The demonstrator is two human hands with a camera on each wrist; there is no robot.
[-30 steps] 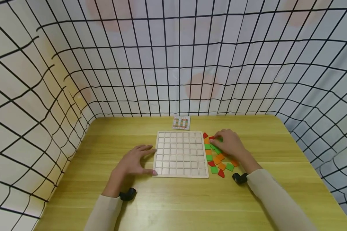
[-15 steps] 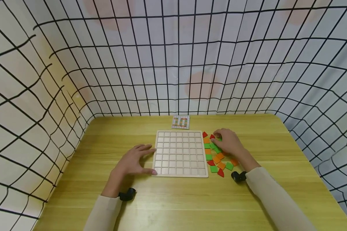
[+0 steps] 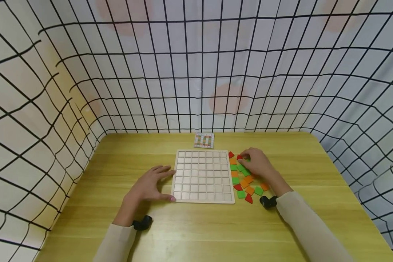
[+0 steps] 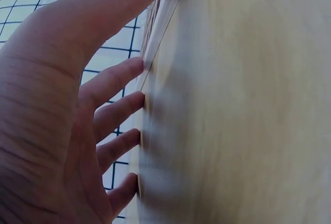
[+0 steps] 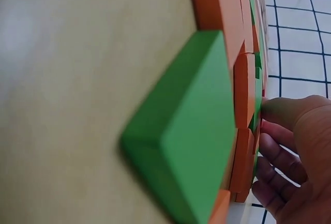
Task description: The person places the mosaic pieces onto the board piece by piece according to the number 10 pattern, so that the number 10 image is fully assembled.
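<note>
A pale wooden grid board (image 3: 203,177) lies flat on the table. My left hand (image 3: 150,183) is at its left edge, fingers spread, with thumb and index fingertip touching the rim; in the left wrist view the fingertips (image 4: 135,100) rest along the tabletop. To the board's right, my right hand (image 3: 260,162) pinches a red quarter-round tile (image 3: 239,157) between thumb and index finger at the far end of a loose pile. Green tiles (image 3: 241,194) and orange tiles (image 3: 250,190) lie beneath and near this hand. The right wrist view shows the thumb (image 5: 282,111) low behind the tiles, the grip partly hidden.
A small card (image 3: 204,140) with a coloured grid pattern lies behind the board. More red tiles (image 3: 249,199) lie near the board's right side. A white sheet with black grid lines (image 3: 196,72) encloses the back and sides of the wooden table (image 3: 196,233).
The red tile at my right fingertips has shifted and turned slightly. My left hand keeps its place at the board's edge. The head view has moved a little.
</note>
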